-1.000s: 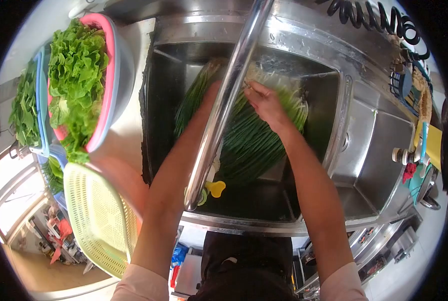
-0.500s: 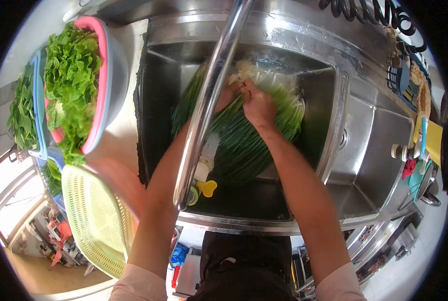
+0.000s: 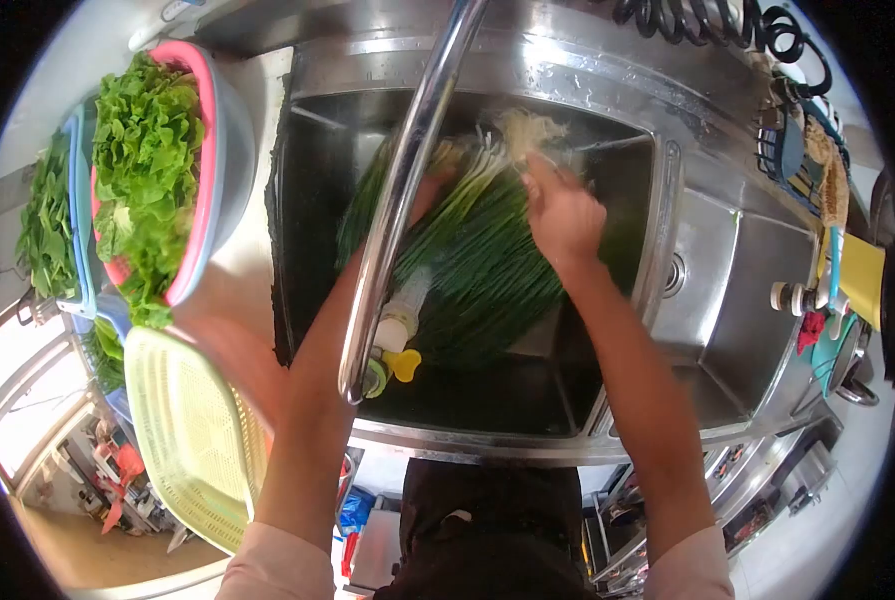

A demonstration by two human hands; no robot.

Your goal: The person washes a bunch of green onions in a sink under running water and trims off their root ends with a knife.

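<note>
A large bunch of green onions [image 3: 467, 265] lies in the left sink basin [image 3: 467, 405], its pale root ends [image 3: 529, 130] toward the back and its leaves fanned toward me. My right hand [image 3: 567, 215] is closed at the right side of the bunch, its fingers curled on the stems just below the roots. On the left, my left hand [image 3: 433, 190] touches the white stems. The chrome faucet pipe [image 3: 407, 190] crosses in front of it, and its fingers are blurred and partly hidden.
Left of the sink stand a pink basket [image 3: 207, 170] of lettuce and a yellow-green colander [image 3: 192, 440]. A second basin [image 3: 757, 290] adjoins on the right. The spout's yellow lever [image 3: 402, 365] hangs low over the water. A utensil rack [image 3: 792, 160] sits at the far right.
My right hand has moved right and slightly toward me, apart from my left hand. My left hand has shifted a little left, behind the faucet pipe. The white stems have spread between them.
</note>
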